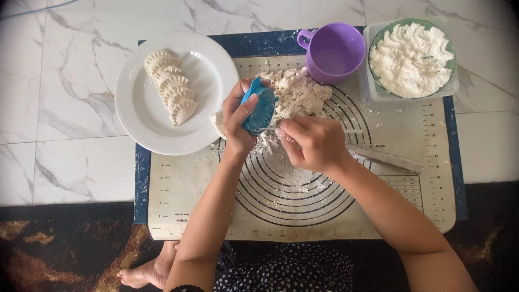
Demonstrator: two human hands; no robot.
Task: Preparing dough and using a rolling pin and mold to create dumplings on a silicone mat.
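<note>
— Hands: what have they got?
— Left hand (238, 121) clamps the blue dumpling press (259, 111) closed, above the mat's (303, 205) rings; right hand (313, 143) pinches dough trimmings at its edge.
— Handling?
— Rigid plastic, likely floury-slick; grip the outer halves. Dough heap (300, 94) just beyond, plate (146, 124) left.

A glossy blue plastic dumpling press (259, 111) is showing at 12 o'clock. Matt, floury dough (297, 94) is lying rough beside it. The marble floor (65, 97) is gleaming at 9 o'clock.
</note>
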